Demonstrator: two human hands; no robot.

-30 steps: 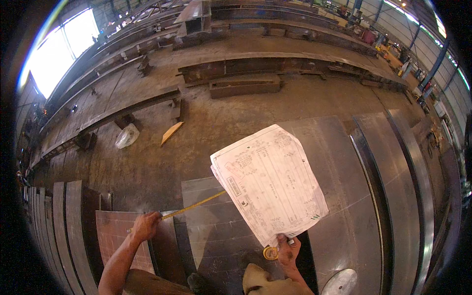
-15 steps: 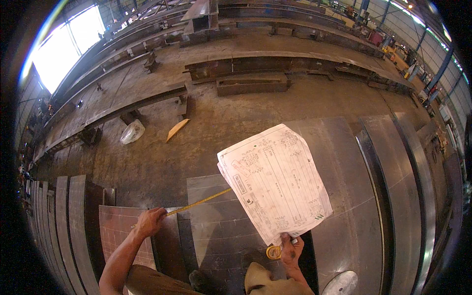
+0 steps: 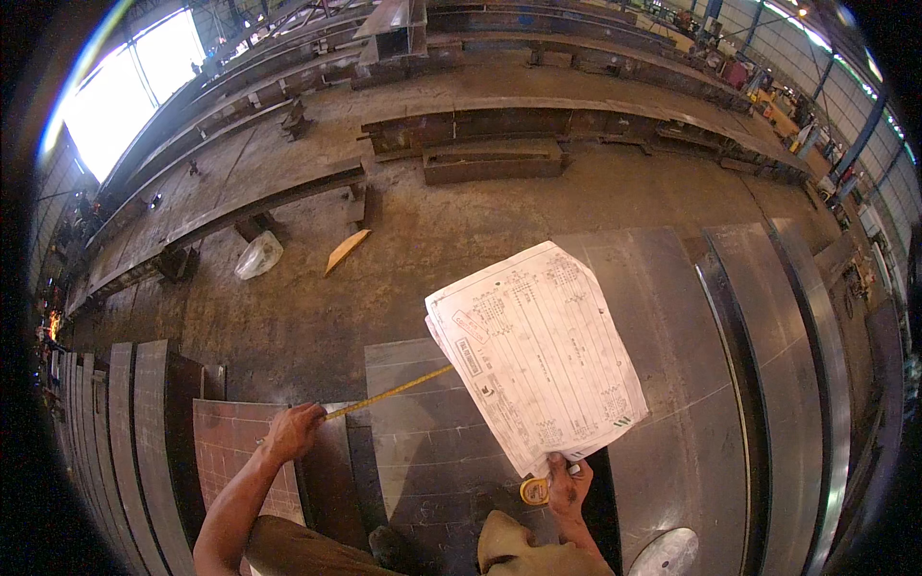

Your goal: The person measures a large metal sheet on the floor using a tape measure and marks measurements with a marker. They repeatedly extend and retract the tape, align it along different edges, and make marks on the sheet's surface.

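My left hand [image 3: 296,430] is closed on the end of a yellow tape measure blade [image 3: 389,394], above a reddish steel plate [image 3: 245,446] ruled with pale lines. The blade slants up to the right and passes behind a stack of drawing sheets [image 3: 543,355]. Thumb and fingers of my right hand [image 3: 569,488] grip those sheets at their lower edge. A small white piece sticks out between the fingers; its kind is unclear. Right beside that hand is a round yellow tape measure case [image 3: 534,492]; whether the fingers hold it is hidden.
Between my hands lies a grey marked steel plate [image 3: 423,442]. Long steel beams [image 3: 768,336] stand at the right, others [image 3: 149,413] at the left. A round metal disc [image 3: 665,554] rests near right. Farther off are a clear plastic bag [image 3: 259,255] and a wood offcut [image 3: 347,252].
An orange glow shows at the far left edge, where none was before. Both hands, the tape and the sheets stay almost where they were.
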